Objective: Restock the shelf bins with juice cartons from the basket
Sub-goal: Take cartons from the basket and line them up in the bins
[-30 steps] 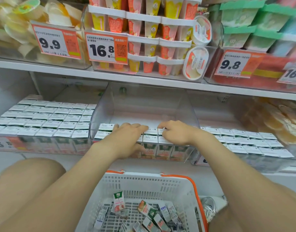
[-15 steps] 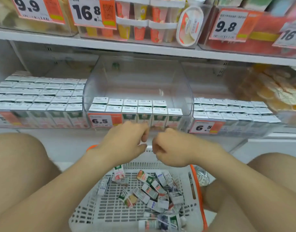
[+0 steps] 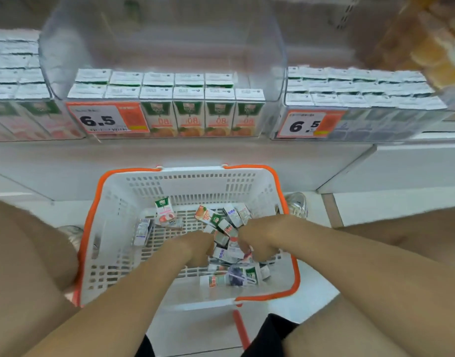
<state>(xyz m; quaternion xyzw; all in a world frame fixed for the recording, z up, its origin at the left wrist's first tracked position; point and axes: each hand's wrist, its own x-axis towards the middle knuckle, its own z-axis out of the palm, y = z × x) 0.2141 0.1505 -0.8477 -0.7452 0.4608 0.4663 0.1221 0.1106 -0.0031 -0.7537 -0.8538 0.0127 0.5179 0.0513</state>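
At the far left of the shelf stands a block of pink cartons (image 3: pixel 28 122), packed tight. Next to the right is the clear middle bin (image 3: pixel 156 42), filled only at its near end. There, two rows of orange juice cartons (image 3: pixel 190 117) stand upright behind a 6.5 price tag (image 3: pixel 102 119). Nearer, on the floor between the person's knees, sits the white basket (image 3: pixel 118 228) with its orange rim. One pink carton (image 3: pixel 164 212) stands upright toward the basket's far left. The loose cartons (image 3: pixel 221 222) lie heaped in its right half. The left hand (image 3: pixel 195 247) reaches down into that heap with its fingers hidden under the knuckles, so whether it holds a carton cannot be told. The right hand (image 3: pixel 262 235), just beside it, curls its fingers into the same heap, and its hold cannot be told either. On the shelf at the far right, blue cartons (image 3: pixel 375 119) fill another bin behind a second price tag (image 3: pixel 303 124).
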